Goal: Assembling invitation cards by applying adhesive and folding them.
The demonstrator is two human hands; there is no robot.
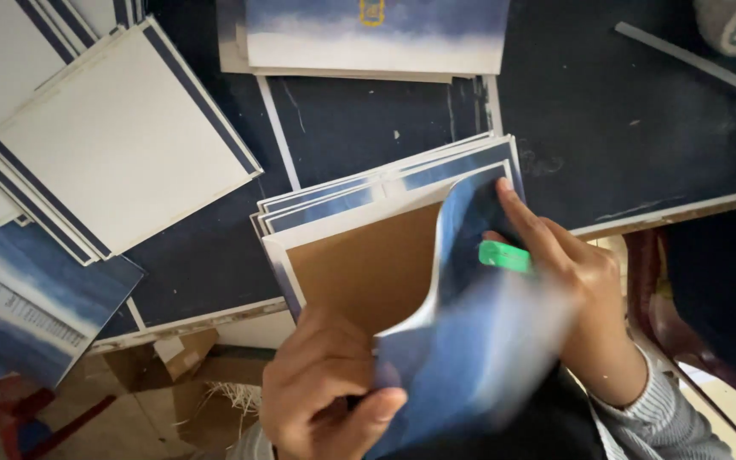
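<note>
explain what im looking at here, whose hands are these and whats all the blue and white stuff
This is one picture from a camera worn on a person's head, looking down at their own two bare hands. The left hand grips the lower edge of a blue printed sheet that curls up off a brown board. The right hand presses on that sheet and holds a small green tool. The board tops a stack of blue-edged covers on a dark table. More white covers lie to the left.

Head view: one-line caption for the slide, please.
Left hand and right hand, holding a green tool, fold a blue sheet over brown board.
</note>
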